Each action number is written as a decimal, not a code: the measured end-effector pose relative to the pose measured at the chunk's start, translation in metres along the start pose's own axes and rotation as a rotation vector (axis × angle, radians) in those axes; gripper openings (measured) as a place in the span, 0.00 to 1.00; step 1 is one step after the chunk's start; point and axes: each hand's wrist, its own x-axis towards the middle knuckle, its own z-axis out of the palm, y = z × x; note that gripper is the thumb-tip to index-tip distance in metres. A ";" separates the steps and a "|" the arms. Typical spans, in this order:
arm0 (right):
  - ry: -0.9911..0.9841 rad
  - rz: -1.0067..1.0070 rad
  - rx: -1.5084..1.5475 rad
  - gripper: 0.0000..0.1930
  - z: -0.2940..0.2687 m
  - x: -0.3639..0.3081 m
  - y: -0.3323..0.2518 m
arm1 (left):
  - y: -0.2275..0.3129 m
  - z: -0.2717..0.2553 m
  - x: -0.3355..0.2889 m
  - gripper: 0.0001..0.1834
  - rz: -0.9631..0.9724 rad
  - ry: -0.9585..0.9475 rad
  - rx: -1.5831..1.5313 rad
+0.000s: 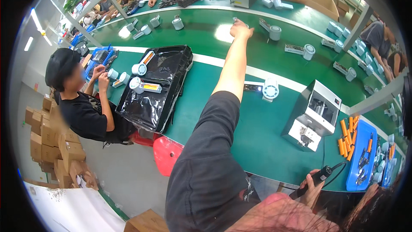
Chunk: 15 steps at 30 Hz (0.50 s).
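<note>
My left arm stretches far over the green conveyor belt [206,38]. Out there my left hand [241,30] has its fingers curled together, with a small greyish bit at their tips that I cannot make out. In my right hand [310,193], low at the table's front edge, is a black electric screwdriver [319,176] with a cable. A pale blue handheld fan [270,89] lies on the green table below my left forearm, its handle uncovered and showing a small light. Other opened fans [308,52] lie on the belt to the right of my left hand.
A grey-and-black machine [315,114] stands right on the table, beside orange cylinders [343,139] and a blue tray [355,178] of small parts. Left is a black tray [150,101] with two fans. A co-worker [86,99] sits left; others work across the belt.
</note>
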 end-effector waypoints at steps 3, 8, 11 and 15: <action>-0.033 0.000 0.003 0.16 0.007 0.004 -0.005 | -0.033 -0.010 0.012 0.47 -0.004 -0.041 -0.044; 0.027 -0.058 -0.008 0.16 -0.006 0.006 0.006 | -0.015 -0.048 -0.021 0.35 0.075 -0.166 -0.109; -0.051 -0.064 0.023 0.16 -0.005 0.006 0.007 | -0.051 -0.103 -0.056 0.30 0.274 -0.158 -0.121; -0.130 -0.098 0.077 0.15 -0.012 0.012 0.017 | -0.086 -0.179 -0.136 0.29 0.566 -0.364 -0.248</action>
